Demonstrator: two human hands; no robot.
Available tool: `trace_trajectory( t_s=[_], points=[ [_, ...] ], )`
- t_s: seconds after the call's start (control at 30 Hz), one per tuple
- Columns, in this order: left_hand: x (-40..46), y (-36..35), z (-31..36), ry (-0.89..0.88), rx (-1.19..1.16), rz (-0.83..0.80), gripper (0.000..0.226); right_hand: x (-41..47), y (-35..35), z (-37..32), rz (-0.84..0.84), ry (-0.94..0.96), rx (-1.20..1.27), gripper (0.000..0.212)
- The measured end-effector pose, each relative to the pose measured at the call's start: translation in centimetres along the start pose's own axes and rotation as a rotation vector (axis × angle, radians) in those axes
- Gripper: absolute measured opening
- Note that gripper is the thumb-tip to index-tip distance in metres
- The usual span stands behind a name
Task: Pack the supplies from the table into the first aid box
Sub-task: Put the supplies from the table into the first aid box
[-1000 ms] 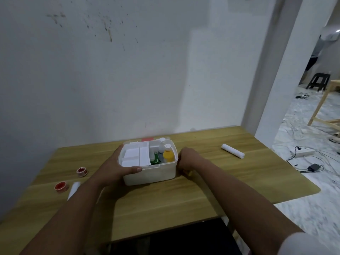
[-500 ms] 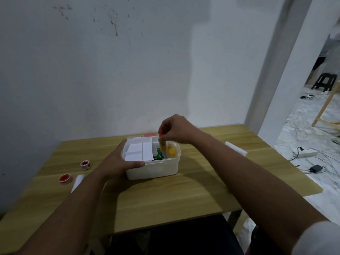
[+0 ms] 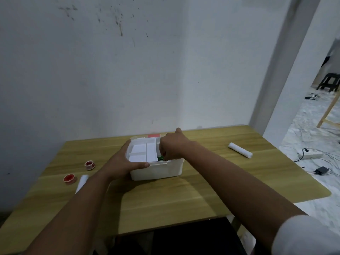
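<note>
Moved since half a second ago: right hand (image 3: pixel 172 147), then raised above the box's right compartment with a small item pinched, now lowered into that compartment; fingers curled downward, and whether they hold anything cannot be told, since the hand hides the bottles seen there before.

Unchanged: long wooden worktop (image 3: pixel 211 184); white rectangular plastic first aid box (image 3: pixel 158 169) at its middle, lid off, white tray insert in its left half; left hand (image 3: pixel 122 163) gripping the box's near-left corner, thumb along the front rim.

Outstanding supplies, largest first: white rolled bandage (image 3: pixel 240 152) well apart to the right; second white roll (image 3: pixel 82 182), partly behind the left forearm; two red-centred tape rolls (image 3: pixel 70 178) near the left edge.

Risks, largest first:
- Box sliding or tipping if the right hand presses hard while the left grip eases.
- Upright bottles inside toppling when the curled fingers withdraw.
- Left forearm nudging the near roll off the worktop.
</note>
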State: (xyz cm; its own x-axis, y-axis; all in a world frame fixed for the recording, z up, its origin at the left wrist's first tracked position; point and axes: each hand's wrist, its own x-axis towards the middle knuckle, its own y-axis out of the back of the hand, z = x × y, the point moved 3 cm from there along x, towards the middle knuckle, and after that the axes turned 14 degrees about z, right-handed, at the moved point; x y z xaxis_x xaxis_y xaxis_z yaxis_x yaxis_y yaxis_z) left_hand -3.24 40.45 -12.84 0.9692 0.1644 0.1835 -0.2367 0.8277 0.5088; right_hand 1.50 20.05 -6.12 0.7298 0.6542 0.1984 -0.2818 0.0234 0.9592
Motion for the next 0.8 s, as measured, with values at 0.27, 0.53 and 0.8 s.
trace_trajectory(
  t_s=[0.27, 0.53, 0.8],
  points=[
    [0.4, 0.4, -0.2, -0.019, 0.024, -0.013, 0.126, -2.5, 3.6, 6.2, 0.388, -0.363, 0.633, 0.012],
    [-0.3, -0.3, 1.1, -0.055, -0.05, -0.01, 0.073, -12.3, -0.6, 13.9, -0.295, -0.791, 0.336, 0.046],
    [0.0, -0.8, 1.3, -0.078, -0.087, 0.009, 0.091, -14.3, -6.0, 14.7, -0.389, -0.841, 0.124, 0.034]
  ],
)
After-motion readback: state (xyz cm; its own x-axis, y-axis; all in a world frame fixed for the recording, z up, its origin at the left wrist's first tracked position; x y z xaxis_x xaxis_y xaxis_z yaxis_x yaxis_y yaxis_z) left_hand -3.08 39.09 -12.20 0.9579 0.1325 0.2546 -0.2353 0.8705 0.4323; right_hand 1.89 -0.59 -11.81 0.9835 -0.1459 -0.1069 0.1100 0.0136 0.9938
